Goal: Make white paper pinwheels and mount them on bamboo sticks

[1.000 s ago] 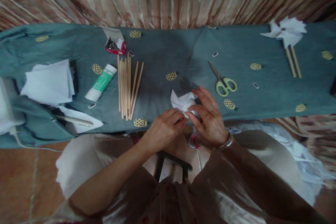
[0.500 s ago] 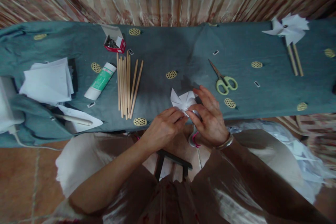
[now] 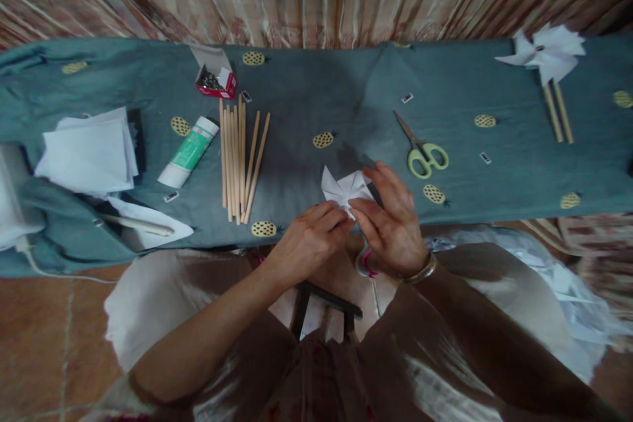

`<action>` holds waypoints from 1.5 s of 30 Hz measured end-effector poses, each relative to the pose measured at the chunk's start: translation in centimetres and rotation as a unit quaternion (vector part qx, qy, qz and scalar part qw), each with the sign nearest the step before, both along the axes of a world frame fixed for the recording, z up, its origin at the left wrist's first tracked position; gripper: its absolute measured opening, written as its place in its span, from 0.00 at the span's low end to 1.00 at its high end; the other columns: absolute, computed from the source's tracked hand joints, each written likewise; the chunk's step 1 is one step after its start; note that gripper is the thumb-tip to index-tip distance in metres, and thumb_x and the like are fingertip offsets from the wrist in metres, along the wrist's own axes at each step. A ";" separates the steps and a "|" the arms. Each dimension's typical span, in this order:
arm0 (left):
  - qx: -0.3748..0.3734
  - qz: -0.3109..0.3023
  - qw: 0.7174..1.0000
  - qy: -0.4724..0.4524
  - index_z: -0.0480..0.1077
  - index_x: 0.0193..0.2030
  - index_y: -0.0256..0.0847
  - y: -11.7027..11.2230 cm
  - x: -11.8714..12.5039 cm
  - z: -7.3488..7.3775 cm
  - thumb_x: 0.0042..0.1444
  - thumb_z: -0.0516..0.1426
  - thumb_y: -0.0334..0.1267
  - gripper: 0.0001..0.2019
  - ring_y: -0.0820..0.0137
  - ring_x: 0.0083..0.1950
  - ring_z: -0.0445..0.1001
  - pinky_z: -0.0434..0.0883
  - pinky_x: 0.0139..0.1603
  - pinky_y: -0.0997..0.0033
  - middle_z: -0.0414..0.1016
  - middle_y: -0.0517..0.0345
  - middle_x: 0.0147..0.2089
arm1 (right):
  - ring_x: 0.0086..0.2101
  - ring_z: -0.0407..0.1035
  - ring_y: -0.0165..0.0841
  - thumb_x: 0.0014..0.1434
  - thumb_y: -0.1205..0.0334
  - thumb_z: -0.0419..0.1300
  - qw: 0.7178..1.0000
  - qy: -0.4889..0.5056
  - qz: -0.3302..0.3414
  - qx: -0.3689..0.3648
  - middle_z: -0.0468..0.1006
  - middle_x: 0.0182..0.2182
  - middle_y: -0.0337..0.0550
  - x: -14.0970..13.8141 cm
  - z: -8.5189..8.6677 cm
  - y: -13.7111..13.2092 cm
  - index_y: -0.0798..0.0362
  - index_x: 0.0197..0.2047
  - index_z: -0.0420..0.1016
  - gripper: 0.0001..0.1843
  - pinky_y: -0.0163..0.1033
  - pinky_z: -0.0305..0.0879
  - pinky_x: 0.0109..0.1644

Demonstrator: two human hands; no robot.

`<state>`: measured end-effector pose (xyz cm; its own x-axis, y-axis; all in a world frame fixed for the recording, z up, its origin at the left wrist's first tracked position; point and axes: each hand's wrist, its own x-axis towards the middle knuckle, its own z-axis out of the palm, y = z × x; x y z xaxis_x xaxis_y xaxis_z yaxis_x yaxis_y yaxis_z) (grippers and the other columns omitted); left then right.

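A white paper pinwheel with folded blades lies at the table's near edge, between my two hands. My left hand is closed, its fingertips pinching the pinwheel's near side. My right hand grips the pinwheel from the right, thumb and index finger near its centre and the other fingers behind a blade. Whether a pin is at the centre, I cannot make out. Green-handled scissors lie to the right, beyond my right hand. Wooden sticks lie in a bundle to the left.
At the far left are stacked white paper sheets, a glue tube and a glue gun on paper. A small red box of metal pins stands open at the back. Finished pinwheels on sticks lie far right.
My right hand's thumb and index finger have shifted slightly to the left and down at the pinwheel's centre. The left hand and the pinwheel stay nearly in place.
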<state>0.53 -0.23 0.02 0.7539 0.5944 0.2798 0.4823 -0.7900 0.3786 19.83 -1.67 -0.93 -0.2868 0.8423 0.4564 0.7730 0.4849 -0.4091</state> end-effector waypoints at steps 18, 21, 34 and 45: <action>0.000 -0.003 1.000 -0.006 0.73 0.46 0.32 0.1 0.1 0.1 0.67 0.51 0.29 0.10 0.65 0.46 0.73 0.77 0.47 0.65 0.76 0.50 0.42 | 0.70 0.49 0.41 0.70 0.64 0.49 0.998 -0.028 -0.020 -0.050 0.65 0.67 0.46 -1.1 -0.4 -0.9 0.44 0.60 0.70 0.18 0.58 0.56 0.68; 0.004 0.002 1.000 -0.020 0.73 0.46 0.31 0.1 0.1 0.1 0.66 0.52 0.29 0.09 0.65 0.46 0.72 0.77 0.47 0.65 0.76 0.49 0.43 | 0.70 0.49 0.39 0.70 0.65 0.49 0.998 -0.021 -0.027 -0.050 0.67 0.66 0.47 -1.6 -0.6 -0.9 0.45 0.61 0.68 0.19 0.56 0.55 0.69; 0.056 0.036 0.998 -0.013 0.73 0.43 0.32 0.0 0.7 -0.3 0.67 0.52 0.31 0.08 0.64 0.42 0.71 0.68 0.39 0.65 0.75 0.52 0.39 | 0.71 0.46 0.46 0.66 0.70 0.49 0.999 0.017 0.011 -0.050 0.60 0.69 0.47 0.3 -0.1 -0.2 0.50 0.52 0.74 0.18 0.62 0.57 0.66; 0.059 0.033 0.998 -0.011 0.73 0.45 0.33 0.0 0.6 -0.6 0.68 0.52 0.31 0.08 0.65 0.44 0.70 0.66 0.40 0.65 0.75 0.52 0.40 | 0.70 0.46 0.47 0.67 0.69 0.50 0.999 -0.032 0.012 -0.008 0.58 0.70 0.46 0.3 -0.3 0.0 0.47 0.56 0.74 0.20 0.62 0.57 0.66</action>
<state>1.14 -0.22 -0.61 0.7064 0.6050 0.3673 0.5276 -0.7960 0.2965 20.17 -1.67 -1.21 -0.3355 0.8420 0.4224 0.7855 0.4975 -0.3679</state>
